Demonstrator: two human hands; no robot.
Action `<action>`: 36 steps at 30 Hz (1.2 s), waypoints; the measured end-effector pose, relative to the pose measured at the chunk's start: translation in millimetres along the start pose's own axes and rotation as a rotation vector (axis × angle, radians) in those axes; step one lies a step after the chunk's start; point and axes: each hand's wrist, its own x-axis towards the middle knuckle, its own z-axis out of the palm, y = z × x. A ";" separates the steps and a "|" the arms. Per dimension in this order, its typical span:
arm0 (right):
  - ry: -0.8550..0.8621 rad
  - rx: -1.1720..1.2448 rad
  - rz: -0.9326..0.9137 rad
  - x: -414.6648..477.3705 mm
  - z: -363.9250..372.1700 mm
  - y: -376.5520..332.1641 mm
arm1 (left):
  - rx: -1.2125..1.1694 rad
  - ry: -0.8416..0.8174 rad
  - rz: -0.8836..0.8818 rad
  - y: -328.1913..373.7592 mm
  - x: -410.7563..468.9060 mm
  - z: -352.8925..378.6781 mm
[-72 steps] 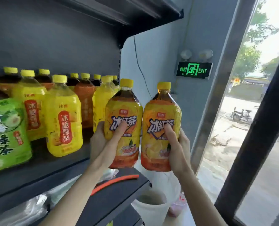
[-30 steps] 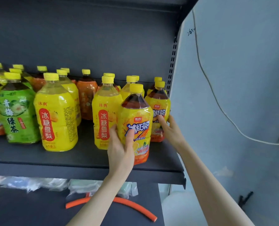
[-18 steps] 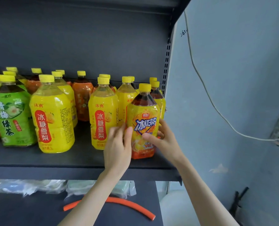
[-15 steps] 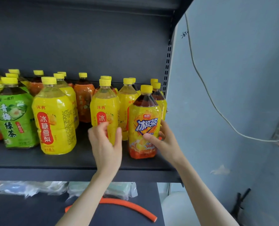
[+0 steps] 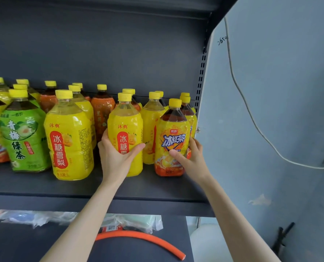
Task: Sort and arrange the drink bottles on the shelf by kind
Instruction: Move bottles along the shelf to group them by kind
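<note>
Head view: a dark shelf (image 5: 66,188) carries upright drink bottles with yellow caps.
Left hand (image 5: 115,157): thumb and fingers wrap the pear drink bottle (image 5: 125,121), upright at the shelf's front.
Right hand (image 5: 192,157): grips the iced tea bottle (image 5: 173,129), upright at the shelf's right end, just beside the pear drink bottle.
Further left: a green tea bottle (image 5: 23,137).
Below: an orange hose (image 5: 138,236).
</note>
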 end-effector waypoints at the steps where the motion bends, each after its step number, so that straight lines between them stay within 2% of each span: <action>1: -0.003 0.002 0.005 1.1 0.2 0.5 | 0.003 0.000 0.019 -1.4 0.2 -0.2; 15: -0.090 0.185 0.011 4.0 6.6 -3.6 | -0.120 -0.157 0.035 -4.8 -1.1 -10.4; 20: 0.193 -0.050 -0.021 -14.9 17.2 -6.4 | -0.095 -0.170 0.074 -4.6 -6.9 -15.9; 22: 0.262 -0.010 -0.080 -29.7 19.4 -11.0 | -0.120 -0.200 0.099 -2.1 -13.9 -19.7; 25: 0.114 0.165 -0.105 -46.4 22.1 -20.0 | -0.192 -0.265 0.114 6.7 -30.2 -23.9; 30: -0.166 0.326 -0.067 -61.4 29.2 -33.2 | -0.400 -0.469 0.068 29.0 -59.4 -17.8; 34: -0.112 0.425 -0.063 -70.6 25.7 -30.5 | -0.457 -0.650 0.007 30.7 -69.4 -11.8; 36: -0.065 0.424 -0.058 -72.8 18.5 -28.0 | -0.434 -0.618 0.000 28.5 -61.5 -9.8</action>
